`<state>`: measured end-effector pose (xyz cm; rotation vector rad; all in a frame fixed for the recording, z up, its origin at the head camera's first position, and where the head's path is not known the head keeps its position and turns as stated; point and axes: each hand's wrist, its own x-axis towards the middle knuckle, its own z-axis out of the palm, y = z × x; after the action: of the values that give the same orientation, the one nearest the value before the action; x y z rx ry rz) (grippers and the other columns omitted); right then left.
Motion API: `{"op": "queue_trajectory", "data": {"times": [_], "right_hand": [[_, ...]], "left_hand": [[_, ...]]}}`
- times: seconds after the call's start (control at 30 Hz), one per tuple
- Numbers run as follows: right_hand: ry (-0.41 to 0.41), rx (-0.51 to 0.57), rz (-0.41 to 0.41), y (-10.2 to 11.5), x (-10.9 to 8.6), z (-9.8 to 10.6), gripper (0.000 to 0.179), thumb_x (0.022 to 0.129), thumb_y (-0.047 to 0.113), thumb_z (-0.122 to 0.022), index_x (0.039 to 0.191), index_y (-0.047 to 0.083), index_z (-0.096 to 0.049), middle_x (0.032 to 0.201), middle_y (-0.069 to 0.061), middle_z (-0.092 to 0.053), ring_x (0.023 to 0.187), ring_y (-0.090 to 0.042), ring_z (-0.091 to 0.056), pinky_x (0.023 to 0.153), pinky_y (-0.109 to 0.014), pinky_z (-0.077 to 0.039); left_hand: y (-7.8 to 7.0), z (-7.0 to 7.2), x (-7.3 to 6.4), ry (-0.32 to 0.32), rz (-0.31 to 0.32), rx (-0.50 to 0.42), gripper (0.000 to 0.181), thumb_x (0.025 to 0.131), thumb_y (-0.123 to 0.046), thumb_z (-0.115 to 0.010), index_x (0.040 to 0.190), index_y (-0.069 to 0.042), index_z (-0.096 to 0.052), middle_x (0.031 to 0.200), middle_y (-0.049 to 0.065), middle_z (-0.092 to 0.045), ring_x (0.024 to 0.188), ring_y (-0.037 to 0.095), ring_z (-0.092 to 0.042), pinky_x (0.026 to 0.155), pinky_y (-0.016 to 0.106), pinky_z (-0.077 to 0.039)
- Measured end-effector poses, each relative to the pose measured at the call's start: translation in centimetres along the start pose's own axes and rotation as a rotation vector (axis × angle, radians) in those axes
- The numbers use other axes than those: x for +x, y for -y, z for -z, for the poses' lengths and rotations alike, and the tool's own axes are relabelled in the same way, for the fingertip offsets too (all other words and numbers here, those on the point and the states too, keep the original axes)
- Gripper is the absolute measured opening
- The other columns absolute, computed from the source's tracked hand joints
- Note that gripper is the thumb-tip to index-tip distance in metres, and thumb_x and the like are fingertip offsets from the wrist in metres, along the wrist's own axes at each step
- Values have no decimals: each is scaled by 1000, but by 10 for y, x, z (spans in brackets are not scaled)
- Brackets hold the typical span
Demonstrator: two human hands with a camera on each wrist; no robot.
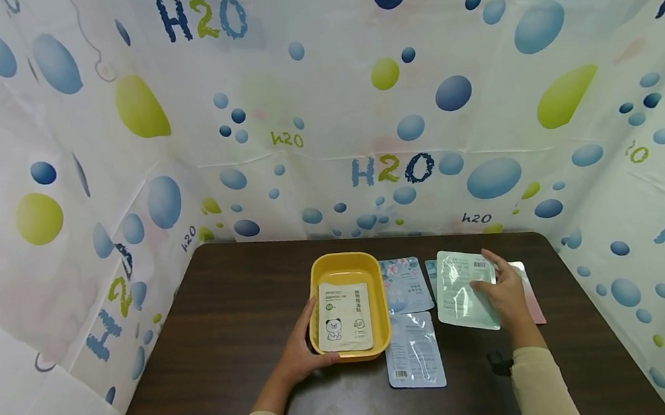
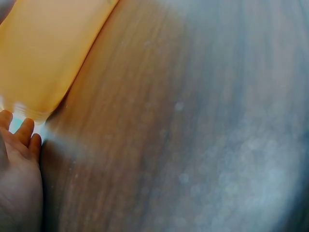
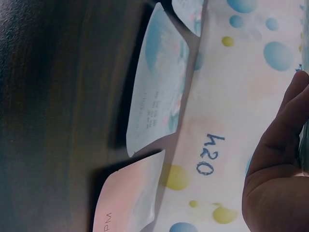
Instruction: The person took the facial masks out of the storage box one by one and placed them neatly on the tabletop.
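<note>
A yellow plastic tray [image 1: 344, 260] stands on the table with a cream essential oil patch packet [image 1: 344, 307] printed with a bear lying in it. My left hand [image 1: 298, 352] holds the tray at its near left corner, fingers along the left side and thumb at the front edge. Over to the right, my right hand [image 1: 507, 294] pinches a pale green mask packet [image 1: 458, 292] by its right side, above other packets. Behind it show a pink packet [image 1: 532, 296] and a sliver of a blue packet [image 1: 432, 270]. The right wrist view shows a floral blue packet [image 3: 161, 87].
Right of the tray lie a floral blue packet [image 1: 406, 286] and, nearer, a light blue packet [image 1: 413, 354] with a barcode. The dark wooden table [image 1: 223, 327] is bordered by a white curtain [image 1: 321, 100] with blue and green dots at the back and sides.
</note>
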<state>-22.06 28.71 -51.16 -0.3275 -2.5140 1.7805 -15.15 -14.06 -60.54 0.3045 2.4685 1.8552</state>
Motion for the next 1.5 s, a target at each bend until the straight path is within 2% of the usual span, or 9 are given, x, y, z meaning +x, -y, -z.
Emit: {"op": "queue_trajectory", "data": {"times": [0.27,0.47,0.6,0.67,0.8,0.9,1.27,1.37,1.5], "right_hand": [[35,-30,-6,-8,1,3,80,87,3,-68,155,21,-30,157,-9,-35,131,-25,-42,92,-19,-38],[81,-47,-10,-20,3,4,79,87,3,-68,154,18,-30,160,-10,-30,134,-28,-41,86,-12,-38],[103,-64,-6,-29,2,5,79,86,2,-68,154,16,-30,156,-13,-35,126,-24,-46,83,-10,-41],[123,-91,-14,-32,2,5,79,87,4,-68,154,16,-30,155,-15,-35,126,-27,-46,92,-18,-43],[145,-137,-34,-37,0,4,78,85,5,-70,153,14,-31,149,-21,-41,123,-34,-49,92,-29,-45],[137,-161,-33,-43,0,3,77,83,4,-72,151,13,-35,144,-22,-46,117,-31,-52,84,-24,-44],[155,-232,-27,-61,-5,-4,82,76,-1,-74,148,11,-37,127,-29,-54,95,-28,-60,73,-31,-49],[167,-259,-32,-63,-6,-5,87,75,0,-75,150,13,-33,131,-30,-53,99,-33,-62,78,-38,-52],[181,-330,-16,-64,-8,-5,87,75,3,-76,150,9,-32,137,-31,-48,107,-39,-58,83,-45,-53]], "left_hand": [[1,0,1,1,-8,17,125,62,-28,-94,158,-32,-14,163,0,-20,146,23,-29,112,27,-31],[1,0,1,3,-16,4,124,62,-27,-94,158,-32,-14,164,-1,-19,147,24,-27,112,25,-30],[1,-1,0,2,-11,4,124,63,-27,-93,157,-35,-13,164,-2,-18,147,24,-27,113,27,-29],[2,-1,0,1,-9,3,124,63,-27,-93,157,-36,-13,164,-3,-18,147,24,-27,113,28,-29],[1,-1,-1,8,-9,0,124,63,-27,-93,157,-35,-13,164,-2,-18,147,24,-28,112,25,-30],[-1,-1,-1,7,-13,-3,124,63,-27,-93,157,-34,-13,164,-2,-17,147,24,-27,112,26,-30],[-2,0,0,5,-16,1,124,63,-28,-93,157,-34,-13,164,1,-19,147,25,-28,112,27,-31],[-1,0,0,5,-11,3,125,62,-29,-93,157,-35,-13,164,0,-19,147,24,-28,112,27,-30],[-1,0,0,2,-16,6,124,63,-29,-93,157,-34,-13,164,-1,-19,148,25,-26,114,30,-30]]}}
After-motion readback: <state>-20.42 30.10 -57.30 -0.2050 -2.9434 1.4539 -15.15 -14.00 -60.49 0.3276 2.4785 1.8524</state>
